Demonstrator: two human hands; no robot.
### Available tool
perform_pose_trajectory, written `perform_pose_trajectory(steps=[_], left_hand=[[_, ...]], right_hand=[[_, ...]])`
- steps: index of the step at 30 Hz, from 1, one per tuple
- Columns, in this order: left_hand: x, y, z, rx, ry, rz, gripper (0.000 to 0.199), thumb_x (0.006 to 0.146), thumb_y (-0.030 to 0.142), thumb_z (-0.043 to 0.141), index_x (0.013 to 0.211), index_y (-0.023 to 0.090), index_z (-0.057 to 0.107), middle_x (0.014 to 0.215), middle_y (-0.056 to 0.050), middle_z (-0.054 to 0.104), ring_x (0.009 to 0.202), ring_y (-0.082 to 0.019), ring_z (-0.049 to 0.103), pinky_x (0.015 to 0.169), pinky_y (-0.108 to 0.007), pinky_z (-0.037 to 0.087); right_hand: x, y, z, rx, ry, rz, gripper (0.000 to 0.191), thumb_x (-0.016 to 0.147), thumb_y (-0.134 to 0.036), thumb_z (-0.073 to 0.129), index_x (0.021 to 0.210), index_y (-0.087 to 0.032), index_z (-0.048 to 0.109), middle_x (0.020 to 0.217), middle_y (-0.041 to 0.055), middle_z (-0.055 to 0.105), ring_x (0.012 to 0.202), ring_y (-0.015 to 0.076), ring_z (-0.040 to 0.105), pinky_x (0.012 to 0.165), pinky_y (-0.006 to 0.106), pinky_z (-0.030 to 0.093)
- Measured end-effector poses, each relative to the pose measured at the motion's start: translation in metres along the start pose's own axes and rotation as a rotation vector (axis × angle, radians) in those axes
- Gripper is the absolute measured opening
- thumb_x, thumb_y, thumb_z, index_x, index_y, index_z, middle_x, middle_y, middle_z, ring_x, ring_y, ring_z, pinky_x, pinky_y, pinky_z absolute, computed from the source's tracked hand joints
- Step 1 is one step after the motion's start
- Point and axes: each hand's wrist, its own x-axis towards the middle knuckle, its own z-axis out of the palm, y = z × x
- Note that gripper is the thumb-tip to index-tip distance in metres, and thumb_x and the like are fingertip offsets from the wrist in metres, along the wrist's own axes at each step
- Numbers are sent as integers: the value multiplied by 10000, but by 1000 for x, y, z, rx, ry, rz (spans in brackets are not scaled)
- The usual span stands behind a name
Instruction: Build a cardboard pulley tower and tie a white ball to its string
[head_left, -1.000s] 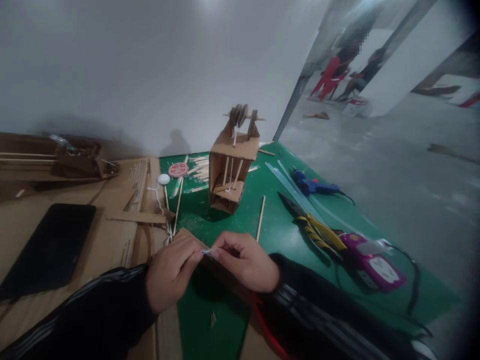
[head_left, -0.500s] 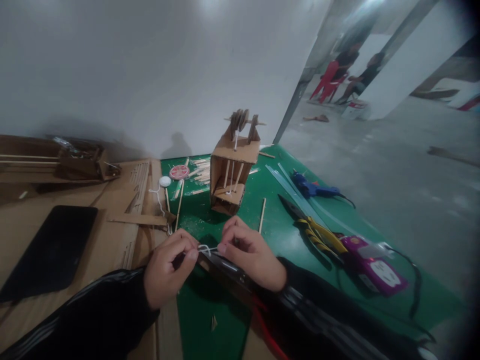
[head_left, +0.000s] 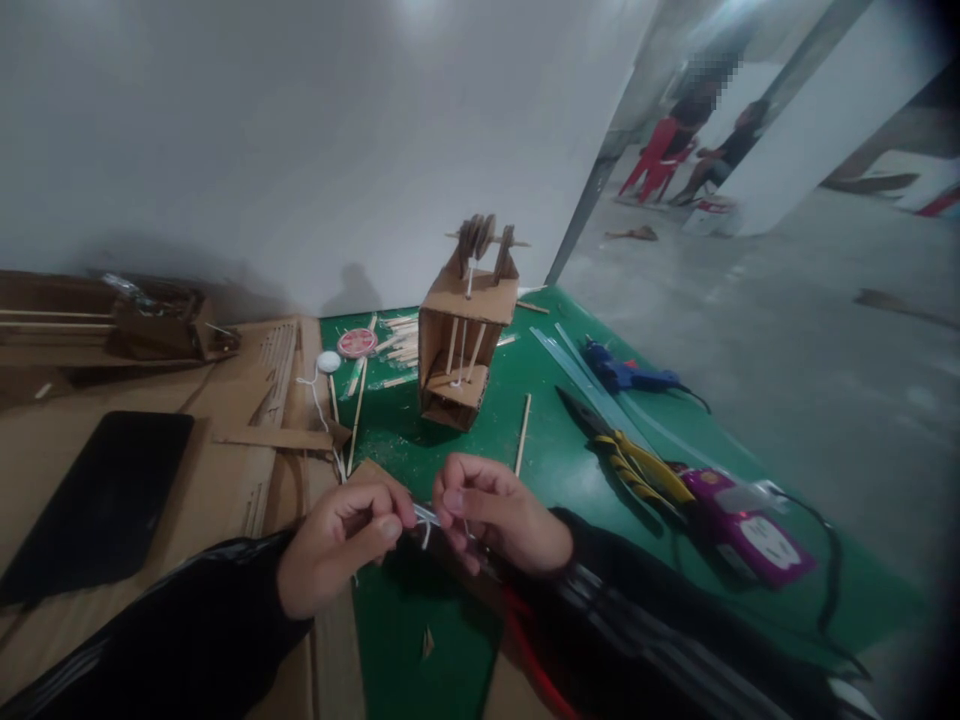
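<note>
Pinching a thin white string (head_left: 424,516) between curled fingers, the left hand (head_left: 337,550) and the right hand (head_left: 506,515) face each other, close but apart, with a short span of it crossing the gap and one loose end hooking downward. They hang over the glossy green bench (head_left: 555,475), on the near side of the open-fronted brown cardboard tower (head_left: 438,345), which stands upright with round cardboard discs (head_left: 480,236) on a wooden rod at its top. From where I stand, left of that tower I see a flat red-and-white disc (head_left: 357,343), a small round white bundle (head_left: 328,362) with cord trailing from it, and a scatter of pale wooden sticks (head_left: 403,345). Farther left of the tower, a flat black slab (head_left: 105,500) lies on brown cardboard sheets (head_left: 225,460). Right of the tower are long clear strips (head_left: 574,375), a blue glue gun (head_left: 630,372), yellow-and-black pliers (head_left: 641,460) and a purple-and-white box (head_left: 750,530).
</note>
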Motion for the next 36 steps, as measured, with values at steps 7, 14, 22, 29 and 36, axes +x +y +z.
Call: perform_pose_trajectory(steps=[7,14,22,29,36], left_hand=[[4,1,4,-122,-80,-40,307,912,380,496,720,142,530,764,-28,527,636,-121,517,590,-248,421],[2,1,3,-57,-78,-39,307,923,393,472,757,145,544,797,-28,509,639,-117,490,608,-255,395],[2,-1,2,-10,-68,-52,328,930,426,441,763,158,528,780,-13,478,619,-111,421,572,-244,341],[4,0,1,112,-61,-34,338,941,428,407,751,170,514,727,-5,455,655,-134,403,609,-258,322],[4,3,0,163,-62,-12,351,939,439,397,728,178,498,723,-16,472,671,-149,423,624,-267,335]], right_hand=[[-1,3,1,25,-37,-24,246,817,-247,679,696,-143,492,624,-21,592,471,87,582,420,186,510],[0,3,1,22,-16,-21,274,806,-269,696,687,-148,480,614,-30,585,443,81,576,398,170,479],[1,3,1,7,4,-30,270,811,-261,685,685,-153,471,613,-34,570,449,75,557,389,166,472],[1,3,0,-31,57,-33,285,818,-282,678,688,-164,454,574,-50,548,409,63,521,365,151,436],[0,3,1,-35,84,-42,293,804,-291,689,678,-166,455,560,-54,544,405,64,509,355,156,436]])
